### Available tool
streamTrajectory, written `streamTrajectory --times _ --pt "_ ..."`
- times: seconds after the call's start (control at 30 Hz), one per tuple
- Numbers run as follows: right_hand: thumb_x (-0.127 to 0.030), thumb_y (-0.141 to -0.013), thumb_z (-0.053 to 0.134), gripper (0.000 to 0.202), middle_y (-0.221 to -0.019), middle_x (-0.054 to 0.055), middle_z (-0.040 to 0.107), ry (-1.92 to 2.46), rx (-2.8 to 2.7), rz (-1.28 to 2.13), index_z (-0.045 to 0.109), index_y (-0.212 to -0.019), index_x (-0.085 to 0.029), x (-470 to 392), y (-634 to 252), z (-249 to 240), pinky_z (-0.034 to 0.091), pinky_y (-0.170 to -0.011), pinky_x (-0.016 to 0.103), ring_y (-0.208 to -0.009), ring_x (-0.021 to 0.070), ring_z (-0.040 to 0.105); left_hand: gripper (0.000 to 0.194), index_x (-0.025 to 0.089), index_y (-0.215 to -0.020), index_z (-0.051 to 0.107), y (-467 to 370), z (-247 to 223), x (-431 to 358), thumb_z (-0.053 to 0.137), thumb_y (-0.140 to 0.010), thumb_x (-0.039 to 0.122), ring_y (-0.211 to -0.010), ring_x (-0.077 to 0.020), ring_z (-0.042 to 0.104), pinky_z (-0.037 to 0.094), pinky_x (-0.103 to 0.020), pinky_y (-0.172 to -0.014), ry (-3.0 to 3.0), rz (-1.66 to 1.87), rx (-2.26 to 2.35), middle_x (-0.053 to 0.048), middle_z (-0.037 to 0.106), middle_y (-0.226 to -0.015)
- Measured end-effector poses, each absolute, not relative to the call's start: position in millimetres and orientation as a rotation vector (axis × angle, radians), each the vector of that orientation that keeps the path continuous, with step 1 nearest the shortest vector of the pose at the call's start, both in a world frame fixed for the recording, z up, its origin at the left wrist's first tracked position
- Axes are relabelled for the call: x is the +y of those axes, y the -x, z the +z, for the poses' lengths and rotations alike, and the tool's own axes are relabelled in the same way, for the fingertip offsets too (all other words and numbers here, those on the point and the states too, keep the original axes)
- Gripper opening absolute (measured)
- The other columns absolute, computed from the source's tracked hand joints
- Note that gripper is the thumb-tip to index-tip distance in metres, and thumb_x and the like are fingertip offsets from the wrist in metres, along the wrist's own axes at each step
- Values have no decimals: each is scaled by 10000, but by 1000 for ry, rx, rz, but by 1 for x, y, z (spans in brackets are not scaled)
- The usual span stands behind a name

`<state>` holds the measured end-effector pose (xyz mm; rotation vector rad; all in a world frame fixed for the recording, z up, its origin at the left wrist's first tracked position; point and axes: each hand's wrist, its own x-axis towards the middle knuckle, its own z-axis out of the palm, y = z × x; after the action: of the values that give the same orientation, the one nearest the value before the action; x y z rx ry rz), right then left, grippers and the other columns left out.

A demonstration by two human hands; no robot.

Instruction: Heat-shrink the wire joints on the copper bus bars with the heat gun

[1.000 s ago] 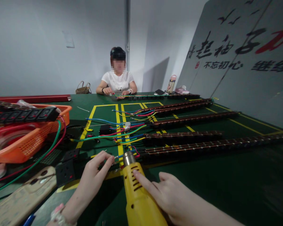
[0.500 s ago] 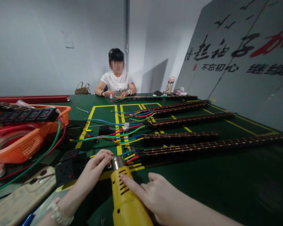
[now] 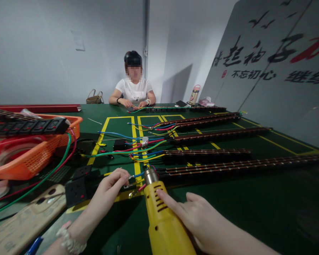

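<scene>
My right hand (image 3: 192, 216) is wrapped round a yellow heat gun (image 3: 166, 219), its index finger stretched along the vents. The gun's metal nozzle (image 3: 151, 176) points away from me, over the coloured wires at the end of the nearest long black strip (image 3: 218, 168). Left of the nozzle, my left hand (image 3: 114, 184) is closed in a pinch at the blue wire (image 3: 138, 175); the fingertips partly hide what they grip. A yellow wire and a pink wire (image 3: 141, 187) with metal ends lie between that hand and the nozzle.
Further strips (image 3: 207, 152) with wire ends lie across the green table (image 3: 255, 209). At left are an orange basket (image 3: 42, 156), black sockets (image 3: 76, 191), a patterned phone case (image 3: 29, 225) and a blue pen (image 3: 34, 246). A person in a white shirt (image 3: 135, 90) sits opposite.
The heat gun and my right hand have moved right, uncovering the yellow and pink wire ends. My left hand stays near the wires. The view has shifted slightly.
</scene>
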<state>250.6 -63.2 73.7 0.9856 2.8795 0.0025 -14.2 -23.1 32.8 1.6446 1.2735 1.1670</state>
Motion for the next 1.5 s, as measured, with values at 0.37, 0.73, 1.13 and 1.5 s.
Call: streamTrajectory --times 0.37,0.73,1.13,1.5 --pt "-54 -612 457 984 -729 -16 646 -1134 2939 -9 -71 -1434 -167 -69 -268 72 333 -695 336 -571 182 529 319 169 -649 598 11 37 -25 477 -828 404 -820 -163 503 399 -244 -729 -1592 1153 1307 -35 541 -795" --pt "-74 -596 480 1007 -695 -6 638 -1097 2932 108 -84 -1428 -128 -69 -265 73 338 -657 319 -537 176 507 311 165 -656 598 12 39 -25 480 -828 396 -829 -164 512 399 -241 -737 -1630 1146 1274 -35 551 -795" --pt "-98 -551 525 1078 -815 48 664 -822 2911 38 -137 -1402 -71 -69 -217 71 296 -652 339 -540 187 540 318 159 -628 600 12 34 -24 526 -783 427 -827 -170 521 425 -249 -742 -1613 1237 1295 -48 570 -808" --pt "-79 -619 470 975 -762 8 656 -841 2998 -33 -88 -1418 -111 -71 -214 79 268 -597 322 -521 169 510 299 162 -728 604 11 36 -25 522 -785 443 -768 -153 516 434 -233 -676 -1560 1186 1331 -36 564 -802"
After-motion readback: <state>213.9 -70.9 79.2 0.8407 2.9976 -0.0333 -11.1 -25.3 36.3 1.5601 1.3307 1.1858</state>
